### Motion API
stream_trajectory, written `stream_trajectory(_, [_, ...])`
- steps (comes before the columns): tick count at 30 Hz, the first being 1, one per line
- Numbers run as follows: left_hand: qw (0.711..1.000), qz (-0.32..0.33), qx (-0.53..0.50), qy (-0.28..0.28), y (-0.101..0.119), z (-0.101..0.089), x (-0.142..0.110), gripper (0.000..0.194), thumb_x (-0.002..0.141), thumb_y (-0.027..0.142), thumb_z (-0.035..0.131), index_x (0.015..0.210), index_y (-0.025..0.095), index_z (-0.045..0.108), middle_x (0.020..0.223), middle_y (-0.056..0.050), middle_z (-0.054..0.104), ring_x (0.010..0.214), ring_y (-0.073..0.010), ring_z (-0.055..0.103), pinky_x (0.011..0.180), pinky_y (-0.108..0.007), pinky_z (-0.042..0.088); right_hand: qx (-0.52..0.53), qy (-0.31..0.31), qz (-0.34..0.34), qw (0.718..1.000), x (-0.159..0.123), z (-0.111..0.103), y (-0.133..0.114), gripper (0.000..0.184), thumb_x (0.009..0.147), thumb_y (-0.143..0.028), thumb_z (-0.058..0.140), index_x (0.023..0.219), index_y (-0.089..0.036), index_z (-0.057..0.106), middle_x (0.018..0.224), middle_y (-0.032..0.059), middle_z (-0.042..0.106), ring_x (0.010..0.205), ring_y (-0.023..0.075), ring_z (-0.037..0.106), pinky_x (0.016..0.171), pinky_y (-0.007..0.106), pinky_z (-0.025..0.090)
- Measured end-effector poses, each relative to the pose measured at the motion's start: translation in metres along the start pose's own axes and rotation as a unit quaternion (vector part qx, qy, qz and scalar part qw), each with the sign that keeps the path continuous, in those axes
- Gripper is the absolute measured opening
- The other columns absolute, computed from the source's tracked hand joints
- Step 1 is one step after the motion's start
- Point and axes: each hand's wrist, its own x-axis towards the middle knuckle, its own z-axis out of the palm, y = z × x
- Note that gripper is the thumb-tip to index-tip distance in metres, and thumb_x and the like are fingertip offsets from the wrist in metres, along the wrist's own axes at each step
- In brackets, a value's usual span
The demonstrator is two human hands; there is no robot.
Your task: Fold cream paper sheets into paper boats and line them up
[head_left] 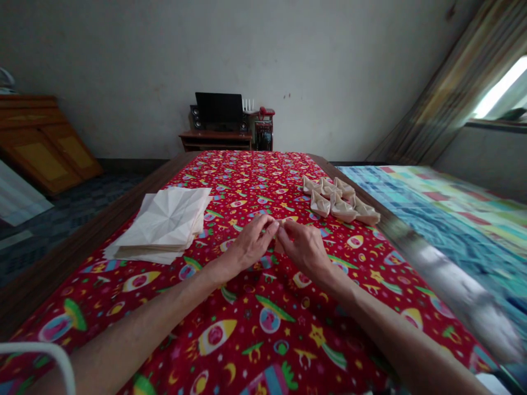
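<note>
My left hand point(254, 241) and my right hand point(303, 241) meet over the middle of the cloth, fingertips pinched together. Between them is a small piece of folded paper point(279, 246), mostly covered by my fingers. Left of my hands lies a stack of creased white paper sheets point(171, 216), with fold lines radiating from the top sheet's centre. To the right, several folded paper pieces point(342, 207), beige and boat-like, sit in two rows near the table's edge.
A red patterned cloth point(263, 334) covers the long table, whose wooden edge point(428, 263) shows at the right. Beyond it is a bed point(461, 219). A monitor point(219, 109) stands on a small desk at the far wall. A white curved tube point(53, 351) crosses the lower left corner.
</note>
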Motion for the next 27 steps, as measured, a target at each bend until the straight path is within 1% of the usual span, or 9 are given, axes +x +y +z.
stream_trajectory(3, [0.997, 0.064, 0.036, 0.015, -0.001, 0.001, -0.007, 0.028, 0.094, 0.036, 0.037, 0.106, 0.016, 0.051, 0.106, -0.009, 0.056, 0.104, -0.0193, 0.054, 0.093, -0.034, 0.045, 0.206, 0.007, 0.1, 0.973, 0.009, 0.001, 0.013, 0.026, 0.078, -0.035, 0.048, 0.06, -0.017, 0.054, 0.053, -0.0012, 0.051, 0.049, 0.0096, 0.044, 0.049, 0.021, 0.029])
stream_trajectory(7, [0.971, 0.167, 0.169, -0.03, -0.006, 0.003, -0.02, 0.059, 0.084, 0.047, 0.055, 0.13, 0.014, 0.039, 0.134, -0.014, 0.043, 0.125, -0.0273, 0.039, 0.107, -0.043, 0.034, 0.401, -0.016, 0.196, 0.895, 0.009, 0.003, 0.023, 0.019, 0.07, -0.034, 0.05, 0.06, -0.018, 0.05, 0.052, -0.0041, 0.047, 0.047, 0.0081, 0.04, 0.046, 0.02, 0.032])
stream_trajectory(9, [0.955, 0.185, 0.226, -0.042, -0.008, 0.003, -0.025, 0.064, 0.082, 0.045, 0.059, 0.134, 0.016, 0.036, 0.138, -0.013, 0.04, 0.127, -0.0294, 0.036, 0.108, -0.046, 0.033, 0.408, -0.034, 0.226, 0.884, 0.005, 0.005, 0.023, 0.019, 0.07, -0.035, 0.049, 0.061, -0.018, 0.049, 0.05, -0.0049, 0.045, 0.044, 0.0078, 0.039, 0.044, 0.02, 0.031])
stream_trajectory(13, [0.95, 0.18, 0.255, -0.004, -0.017, 0.001, -0.027, 0.034, 0.09, 0.022, 0.048, 0.124, 0.019, 0.05, 0.121, -0.008, 0.054, 0.113, -0.0239, 0.047, 0.097, -0.041, 0.043, 0.357, -0.095, 0.235, 0.899, 0.002, 0.005, 0.02, 0.022, 0.072, -0.035, 0.048, 0.058, -0.019, 0.05, 0.046, -0.0038, 0.048, 0.04, 0.0086, 0.04, 0.041, 0.02, 0.03])
stream_trajectory(16, [0.947, 0.188, 0.262, 0.001, -0.025, -0.001, -0.026, 0.026, 0.092, 0.017, 0.044, 0.112, 0.021, 0.06, 0.102, -0.006, 0.06, 0.098, -0.0201, 0.053, 0.085, -0.035, 0.049, 0.218, -0.127, 0.195, 0.948, 0.0, -0.003, 0.022, 0.032, 0.077, -0.038, 0.046, 0.051, -0.018, 0.05, 0.042, -0.0025, 0.047, 0.039, 0.0094, 0.041, 0.042, 0.021, 0.028])
stream_trajectory(19, [0.937, 0.205, 0.282, -0.018, -0.03, -0.004, -0.027, 0.024, 0.092, 0.019, 0.046, 0.109, 0.022, 0.062, 0.099, -0.004, 0.061, 0.093, -0.0182, 0.053, 0.082, -0.032, 0.049, -0.007, -0.065, 0.11, 0.992, -0.005, -0.013, 0.029, 0.039, 0.08, -0.04, 0.049, 0.048, -0.018, 0.05, 0.043, -0.0013, 0.047, 0.043, 0.0096, 0.042, 0.045, 0.023, 0.024])
stream_trajectory(22, [0.924, 0.225, 0.305, -0.056, -0.031, -0.006, -0.029, 0.022, 0.093, 0.022, 0.046, 0.108, 0.023, 0.062, 0.101, -0.003, 0.061, 0.093, -0.0176, 0.053, 0.082, -0.032, 0.047, -0.105, -0.022, 0.026, 0.994, -0.016, -0.021, 0.037, 0.028, 0.084, -0.035, 0.05, 0.064, -0.018, 0.061, 0.058, 0.0013, 0.059, 0.052, 0.0114, 0.049, 0.05, 0.023, 0.028])
stream_trajectory(25, [0.913, 0.242, 0.314, -0.1, -0.029, -0.006, -0.029, 0.021, 0.092, 0.02, 0.047, 0.108, 0.023, 0.061, 0.099, -0.002, 0.062, 0.093, -0.0175, 0.053, 0.082, -0.031, 0.045, -0.069, -0.072, -0.098, 0.99, -0.026, -0.025, 0.043, 0.02, 0.088, -0.026, 0.047, 0.083, -0.018, 0.066, 0.078, 0.0045, 0.065, 0.065, 0.0124, 0.056, 0.057, 0.022, 0.036])
stream_trajectory(27, [0.916, 0.24, 0.304, -0.109, -0.028, -0.007, -0.03, 0.021, 0.092, 0.02, 0.048, 0.108, 0.021, 0.061, 0.1, -0.002, 0.062, 0.094, -0.0172, 0.054, 0.083, -0.031, 0.044, -0.051, -0.117, -0.174, 0.977, -0.03, -0.025, 0.046, 0.021, 0.089, -0.02, 0.045, 0.087, -0.018, 0.066, 0.085, 0.0059, 0.064, 0.073, 0.0129, 0.057, 0.063, 0.022, 0.04])
